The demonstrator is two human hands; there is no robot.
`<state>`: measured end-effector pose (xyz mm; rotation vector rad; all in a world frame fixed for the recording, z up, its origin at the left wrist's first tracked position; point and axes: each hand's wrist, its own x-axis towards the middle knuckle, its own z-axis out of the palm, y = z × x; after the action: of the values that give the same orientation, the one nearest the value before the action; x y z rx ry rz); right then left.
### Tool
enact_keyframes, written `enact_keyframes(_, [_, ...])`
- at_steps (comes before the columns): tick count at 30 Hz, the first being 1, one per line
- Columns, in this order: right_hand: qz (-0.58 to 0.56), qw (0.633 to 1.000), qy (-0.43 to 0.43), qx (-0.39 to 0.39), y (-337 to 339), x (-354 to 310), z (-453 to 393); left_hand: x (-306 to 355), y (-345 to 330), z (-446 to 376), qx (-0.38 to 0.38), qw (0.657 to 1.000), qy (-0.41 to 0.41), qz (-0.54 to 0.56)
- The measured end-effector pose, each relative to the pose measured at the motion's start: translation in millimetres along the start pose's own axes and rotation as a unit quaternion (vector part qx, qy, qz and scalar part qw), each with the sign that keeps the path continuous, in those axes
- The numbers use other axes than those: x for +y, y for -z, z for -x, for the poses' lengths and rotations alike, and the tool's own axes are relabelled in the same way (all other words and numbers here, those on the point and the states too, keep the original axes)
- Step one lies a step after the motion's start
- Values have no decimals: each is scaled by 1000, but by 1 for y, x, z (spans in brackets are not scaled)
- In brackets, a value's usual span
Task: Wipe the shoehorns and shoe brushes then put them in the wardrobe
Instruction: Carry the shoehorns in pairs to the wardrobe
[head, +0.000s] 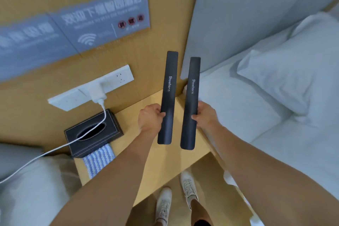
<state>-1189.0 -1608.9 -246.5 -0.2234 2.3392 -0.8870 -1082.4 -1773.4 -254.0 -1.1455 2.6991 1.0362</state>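
Fingers of the left hand are curled round the lower part of the left shoehorn, with the thumb lying over its front face. The right hand does the same on the right shoehorn: its fingers wrap the edge from the right side and the thumb presses on the front. Both hands are closed firmly on their shoehorns, and both forearms come up from the bottom of the frame toward the centre, the left one from the lower left, the right one from the lower right.

Each shoehorn is long, flat and black, with the white word "Shoehorn" printed along it. They stand almost parallel in the centre of the frame, near each other but not touching, their far ends pointing to the top of the frame and their near ends passing below the hands. They are held in the air above the wooden bedside table.

At the left of the table lies a black tissue box, and a blue and white striped cloth lies just beside it, partly under its near edge. A white cable runs over the box from a charger plugged in the wall socket panel. A bed with a white pillow fills the right side. White shoes show at the bottom.
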Motion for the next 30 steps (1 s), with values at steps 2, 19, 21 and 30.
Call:
enact_keyframes(2, [-8,999,18,37,24,-21,16,22,20,0,8,999,-36,39])
enact_keyframes(19, [-77,927,80,358,258,-70,164,281,127,63,65,911,-376,160])
enact_keyframes(21, [-83,913,79,392,281,-63,190,312,130,84,56,899,-401,164])
enact_keyframes(30, [-97,842,56,527,366,0,341,417,103,205,-31,836,-511,200])
